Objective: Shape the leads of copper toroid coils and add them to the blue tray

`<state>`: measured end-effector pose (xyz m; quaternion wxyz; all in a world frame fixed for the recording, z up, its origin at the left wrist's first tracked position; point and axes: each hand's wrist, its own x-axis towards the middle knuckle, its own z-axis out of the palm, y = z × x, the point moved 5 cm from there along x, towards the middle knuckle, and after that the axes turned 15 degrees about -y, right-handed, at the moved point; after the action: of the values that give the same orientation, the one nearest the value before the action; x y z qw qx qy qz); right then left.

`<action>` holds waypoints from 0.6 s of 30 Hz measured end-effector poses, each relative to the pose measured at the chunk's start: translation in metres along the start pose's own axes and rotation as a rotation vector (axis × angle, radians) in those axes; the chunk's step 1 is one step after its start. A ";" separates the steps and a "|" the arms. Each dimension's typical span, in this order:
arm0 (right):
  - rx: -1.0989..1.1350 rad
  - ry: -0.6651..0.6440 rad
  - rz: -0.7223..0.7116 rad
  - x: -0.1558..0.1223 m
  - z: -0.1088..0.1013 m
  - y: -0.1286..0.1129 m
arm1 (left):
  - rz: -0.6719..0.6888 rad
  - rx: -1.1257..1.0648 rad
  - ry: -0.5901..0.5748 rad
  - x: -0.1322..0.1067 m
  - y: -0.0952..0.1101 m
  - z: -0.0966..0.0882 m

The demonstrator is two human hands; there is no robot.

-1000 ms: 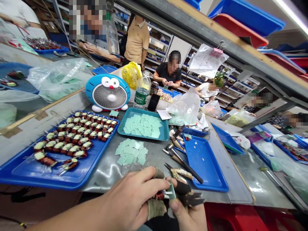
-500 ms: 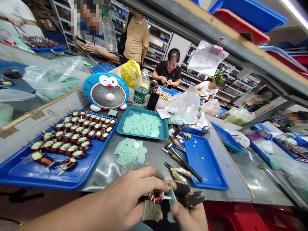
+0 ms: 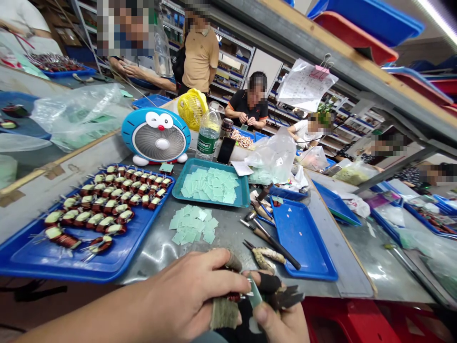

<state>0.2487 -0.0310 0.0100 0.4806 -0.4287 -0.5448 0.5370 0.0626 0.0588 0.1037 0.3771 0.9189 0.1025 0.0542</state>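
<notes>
Near the front edge of the bench, my left hand (image 3: pixel 202 288) is closed around a copper-wound coil (image 3: pixel 233 297), mostly covered by the fingers. Worn wraps cover some of its fingers. My right hand (image 3: pixel 283 317) pinches a thin pale-green sheet piece (image 3: pixel 254 294) against the coil's side, thumb in front. Dark wraps with frayed ends are on the right fingers. Beyond the hands lies a loose pile of pale-green pieces (image 3: pixel 193 224). More of them fill a teal tray (image 3: pixel 211 202). To the left, a blue tray (image 3: pixel 117 264) carries rows of wound coils (image 3: pixel 107 205).
Pliers (image 3: pixel 264 255) and a hammer (image 3: pixel 274 240) lie right of the pile, beside another blue tray (image 3: pixel 303 238). A cartoon fan (image 3: pixel 157 136), a water bottle (image 3: pixel 207 136) and a phone (image 3: pixel 226 151) stand behind. Co-workers sit and stand farther back.
My left hand has turned slightly over the coil, so less of its winding shows. The right hand keeps its pinch on the green piece almost unmoved.
</notes>
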 end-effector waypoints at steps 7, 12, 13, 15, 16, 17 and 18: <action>-0.136 0.016 -0.085 0.007 0.005 -0.020 | -0.024 -0.073 0.021 0.002 -0.006 0.005; -0.092 0.026 -0.095 0.008 0.005 -0.017 | -0.079 -0.147 0.005 0.003 -0.003 0.006; -0.054 0.038 -0.086 0.008 0.005 -0.014 | -0.091 -0.162 0.013 0.002 -0.002 0.005; -0.023 0.055 -0.068 0.008 0.005 -0.009 | -0.106 -0.195 0.025 0.001 0.000 0.004; -0.033 0.050 -0.057 0.009 0.006 -0.008 | -0.106 -0.211 0.029 0.000 0.000 0.005; -0.049 0.042 -0.047 0.009 0.007 -0.007 | -0.105 -0.223 0.033 -0.001 0.000 0.005; -0.063 0.030 -0.038 0.009 0.008 -0.007 | -0.101 -0.230 0.035 -0.001 0.000 0.006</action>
<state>0.2399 -0.0234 0.0174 0.4850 -0.4414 -0.5621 0.5039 0.0625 0.0546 0.0999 0.4803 0.8623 0.1481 0.0624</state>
